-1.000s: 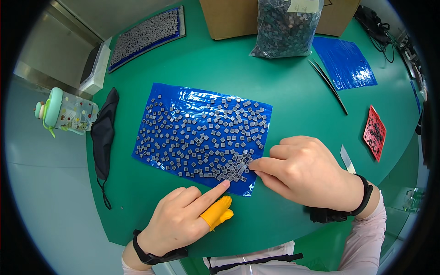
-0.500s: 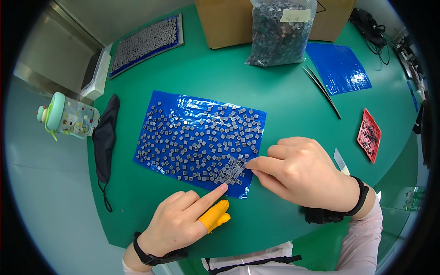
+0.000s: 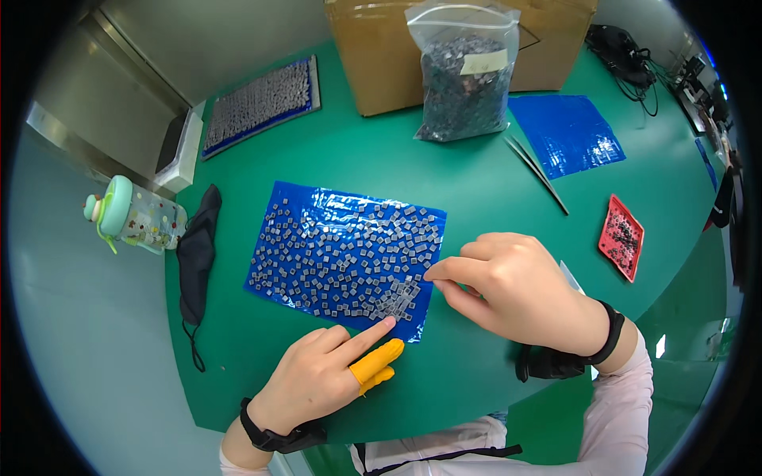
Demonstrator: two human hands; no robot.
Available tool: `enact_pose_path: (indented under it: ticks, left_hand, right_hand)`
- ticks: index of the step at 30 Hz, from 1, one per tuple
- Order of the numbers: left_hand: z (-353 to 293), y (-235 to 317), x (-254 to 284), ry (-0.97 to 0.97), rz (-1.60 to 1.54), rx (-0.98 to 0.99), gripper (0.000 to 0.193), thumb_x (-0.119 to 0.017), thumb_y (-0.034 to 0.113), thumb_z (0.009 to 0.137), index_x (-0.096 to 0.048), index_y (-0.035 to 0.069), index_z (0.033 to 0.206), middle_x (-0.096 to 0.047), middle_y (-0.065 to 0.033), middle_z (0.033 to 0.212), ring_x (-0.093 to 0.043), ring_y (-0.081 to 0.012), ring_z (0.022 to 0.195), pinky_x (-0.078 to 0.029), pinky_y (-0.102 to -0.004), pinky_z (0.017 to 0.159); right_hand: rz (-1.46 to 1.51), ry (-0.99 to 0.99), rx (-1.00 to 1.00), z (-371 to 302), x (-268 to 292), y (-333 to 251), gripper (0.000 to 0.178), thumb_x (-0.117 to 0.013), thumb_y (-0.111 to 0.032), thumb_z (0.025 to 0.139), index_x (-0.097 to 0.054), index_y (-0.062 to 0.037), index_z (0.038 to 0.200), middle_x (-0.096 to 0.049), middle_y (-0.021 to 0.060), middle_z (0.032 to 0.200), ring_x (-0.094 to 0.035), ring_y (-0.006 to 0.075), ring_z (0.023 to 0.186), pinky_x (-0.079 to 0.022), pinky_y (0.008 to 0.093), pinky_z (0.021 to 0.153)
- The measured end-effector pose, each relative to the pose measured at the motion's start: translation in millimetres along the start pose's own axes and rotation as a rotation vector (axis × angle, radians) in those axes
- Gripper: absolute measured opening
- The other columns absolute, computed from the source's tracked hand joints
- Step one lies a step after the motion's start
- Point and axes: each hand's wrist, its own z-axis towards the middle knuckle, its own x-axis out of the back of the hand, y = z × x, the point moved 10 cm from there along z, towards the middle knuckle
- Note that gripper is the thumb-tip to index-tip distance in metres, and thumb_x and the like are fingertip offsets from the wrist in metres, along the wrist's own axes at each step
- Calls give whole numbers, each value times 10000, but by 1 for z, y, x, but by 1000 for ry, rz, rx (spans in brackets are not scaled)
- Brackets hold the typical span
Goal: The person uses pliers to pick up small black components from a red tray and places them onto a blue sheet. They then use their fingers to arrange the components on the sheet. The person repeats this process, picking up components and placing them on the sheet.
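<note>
A blue film sheet (image 3: 329, 208) lies on the green table, scattered with many small square grey tiles (image 3: 340, 238). Near its lower right corner, several tiles form a tight cluster (image 3: 397, 300). My left hand (image 3: 313, 373) rests palm down below the sheet, fingers apart; one bare fingertip touches the sheet's near edge beside the cluster. Two of its fingers wear yellow finger cots (image 3: 377, 361). My right hand (image 3: 516, 289) is at the sheet's right edge, thumb and forefinger pinched together just right of the cluster. Whatever lies between those tips, if anything, is too small to make out.
Tweezers (image 3: 540, 178), another blue sheet (image 3: 567, 139) and a red tray (image 3: 621, 238) of small dark pieces lie right. Behind stand a filled clear bag (image 3: 464, 95) and cardboard box (image 3: 373, 59). A tile-covered board (image 3: 262, 103), black mask (image 3: 196, 266) and bottle (image 3: 147, 214) are left.
The whole view has shifted a little, with the far items now lower in it. My right fingertips have moved slightly away from the cluster, to the right. My left fingertip stays beside the cluster.
</note>
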Motion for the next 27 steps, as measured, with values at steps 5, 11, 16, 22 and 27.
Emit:
enact_pose_path:
  ticks: [5, 11, 16, 22, 27]
  left_hand:
    - [-3, 6, 25, 88, 37, 23, 304, -806, 207, 723, -746, 127, 1010, -677, 59, 1184, -517, -154, 675, -481, -277, 635]
    - [-16, 7, 50, 125, 47, 68, 286, -806, 165, 722, -757, 127, 1001, -719, 44, 982, -551, -163, 696, -498, -291, 635]
    - [0, 23, 84, 184, 147, 38, 231, -792, 148, 746, -750, 116, 970, -722, 33, 1002, -570, -167, 716, -516, -282, 671]
    - [61, 37, 129, 238, 61, -13, 318, -753, 164, 810, -674, 77, 1105, -680, -71, 1136, -616, -269, 966, -519, -360, 867]
    - [134, 30, 154, 284, 116, -66, 460, -694, 160, 871, -539, 20, 1281, -568, -207, 1290, -524, -369, 1209, -420, -421, 1051]
  right_hand:
    - [33, 17, -7, 0, 13, 2, 95, -666, -151, 825, -683, -58, 828, -629, 88, 681, -651, 280, 686, -530, 404, 623]
    - [47, 83, -29, 0, 39, 7, 98, -664, -161, 838, -718, -89, 877, -647, 79, 697, -657, 266, 693, -535, 392, 632]
    - [91, 126, -55, -3, 61, 16, 125, -661, -177, 847, -733, -95, 908, -669, 99, 728, -662, 279, 693, -534, 389, 627]
    - [132, 70, -170, -15, 67, 48, 174, -645, -222, 872, -738, -90, 936, -692, 124, 767, -671, 286, 690, -530, 385, 628]
    - [224, 59, -251, -21, 75, 88, 212, -645, -252, 884, -742, -87, 976, -701, 137, 768, -677, 290, 687, -533, 386, 643]
